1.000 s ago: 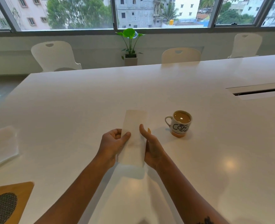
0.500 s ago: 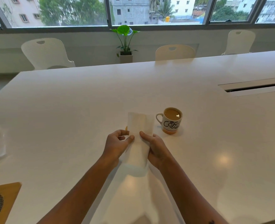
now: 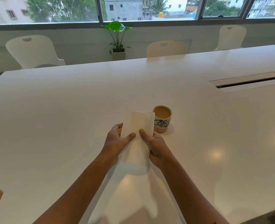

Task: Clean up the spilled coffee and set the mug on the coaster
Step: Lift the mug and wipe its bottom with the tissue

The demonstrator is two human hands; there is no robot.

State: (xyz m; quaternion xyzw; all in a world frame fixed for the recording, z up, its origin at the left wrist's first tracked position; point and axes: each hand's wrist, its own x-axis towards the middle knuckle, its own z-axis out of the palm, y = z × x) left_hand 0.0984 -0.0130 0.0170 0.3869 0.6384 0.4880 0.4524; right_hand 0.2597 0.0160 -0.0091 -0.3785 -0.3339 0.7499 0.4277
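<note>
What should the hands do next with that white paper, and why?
Probably finish unfolding the paper napkin. Both hands, left hand and right hand, pinch it above the table, its right flap just peeling open beside the full mug. A wider sheet likely wipes better.

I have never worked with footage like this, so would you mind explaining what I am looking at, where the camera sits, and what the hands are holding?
There is no machine here: a person wears one wide-angle camera on the head, looking forward and down. The two bare forearms belong to that person. The left hand and right hand together hold a folded white paper napkin above a large white table. Just beyond it stands a mug full of milky coffee, printed "Coffee". White chairs and a potted plant stand by the windows.
</note>
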